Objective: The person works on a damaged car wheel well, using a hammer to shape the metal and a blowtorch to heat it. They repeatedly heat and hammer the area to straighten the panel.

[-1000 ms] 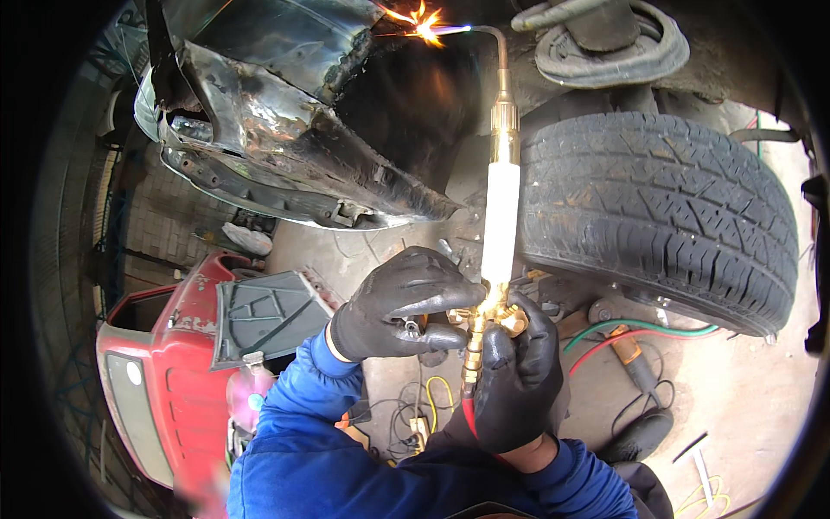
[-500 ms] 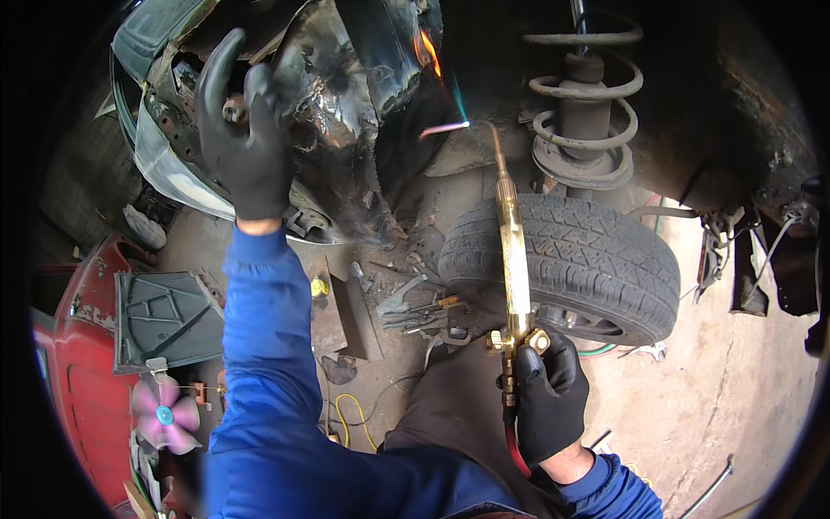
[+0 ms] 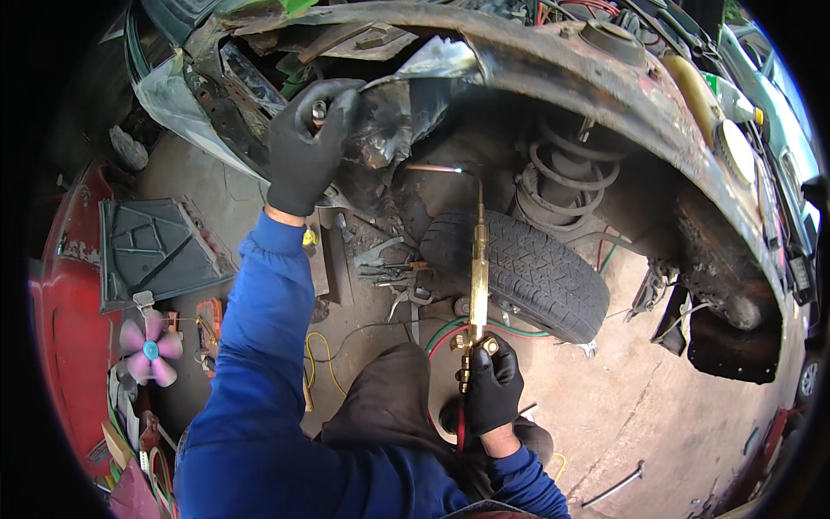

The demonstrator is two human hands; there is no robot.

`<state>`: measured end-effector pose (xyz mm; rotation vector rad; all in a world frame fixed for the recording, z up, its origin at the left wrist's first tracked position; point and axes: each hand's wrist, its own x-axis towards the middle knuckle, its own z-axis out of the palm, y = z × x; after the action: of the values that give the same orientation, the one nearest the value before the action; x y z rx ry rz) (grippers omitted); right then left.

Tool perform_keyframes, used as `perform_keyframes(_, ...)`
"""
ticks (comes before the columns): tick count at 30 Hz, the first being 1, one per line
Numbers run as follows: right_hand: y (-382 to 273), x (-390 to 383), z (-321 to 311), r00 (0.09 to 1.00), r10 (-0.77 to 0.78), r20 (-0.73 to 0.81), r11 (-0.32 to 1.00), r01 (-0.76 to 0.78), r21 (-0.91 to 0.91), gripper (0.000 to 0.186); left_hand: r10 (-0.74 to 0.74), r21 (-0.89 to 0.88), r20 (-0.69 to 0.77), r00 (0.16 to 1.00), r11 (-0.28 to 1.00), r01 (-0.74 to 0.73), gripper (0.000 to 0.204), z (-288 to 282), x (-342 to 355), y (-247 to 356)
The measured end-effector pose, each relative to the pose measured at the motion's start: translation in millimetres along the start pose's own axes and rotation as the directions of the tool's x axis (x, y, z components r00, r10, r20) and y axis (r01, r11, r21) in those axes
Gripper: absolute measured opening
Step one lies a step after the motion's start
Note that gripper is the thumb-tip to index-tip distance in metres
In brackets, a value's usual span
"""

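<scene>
My gloved right hand (image 3: 491,389) is wrapped round the lower end of a brass gas torch (image 3: 479,285), beside its valve knobs. The torch stands nearly upright in the view, and its thin bent tip gives a narrow flame (image 3: 432,168) pointing left. That flame reaches toward the dark, scorched lower part of a torn sheet-metal panel (image 3: 380,130) on the car's body. My gloved left hand (image 3: 307,156) is raised at the panel's left edge, thumb and fingers closed on the metal. Its fingertips are partly hidden against the panel.
A tyre (image 3: 519,268) and a coil spring (image 3: 575,169) sit under the fender edge (image 3: 596,60). Hoses (image 3: 450,329) run behind the torch. Hand tools (image 3: 389,268) lie on the floor. A pink fan (image 3: 151,349) and a red car part (image 3: 73,303) are at left.
My view has shifted, bringing more of the fender into sight. My left hand has gone from open fingers to closing on the panel edge. The orange and green flames on the panel are gone.
</scene>
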<state>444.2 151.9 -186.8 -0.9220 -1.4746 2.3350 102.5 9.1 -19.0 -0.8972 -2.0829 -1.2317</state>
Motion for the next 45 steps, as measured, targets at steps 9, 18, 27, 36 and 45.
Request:
perform_keyframes(9,-105.3,-75.8,10.7,0.978,0.037,-0.204,0.958,-0.093,-0.270,0.031,-0.119,-0.139,0.103,0.988,0.981,0.133,0.018,-10.3,7.5,11.8)
perform_keyframes(18,-175.3,-110.1,45.2,0.940,0.141,-0.312,0.886,-0.260,-0.384,0.032,-0.053,-0.138,0.073,0.996,0.988,0.063,0.024,-9.0,11.6,3.0)
perform_keyframes(27,-195.7,-93.3,90.5,0.929,0.030,-0.369,0.798,-0.245,-0.551,0.041,-0.023,-0.197,0.062,0.998,0.980,0.035,0.040,-2.2,3.4,-11.7)
perform_keyframes(36,-190.0,-79.5,106.3,0.952,-0.031,-0.306,0.673,-0.206,-0.710,0.037,-0.011,-0.209,0.095,0.995,0.977,0.031,0.049,-4.9,2.5,-14.5)
perform_keyframes(45,-223.2,-105.8,100.8,0.891,0.141,-0.431,0.849,-0.332,-0.410,0.036,-0.042,-0.101,0.228,0.973,0.993,0.066,0.031,-9.9,10.0,-11.3)
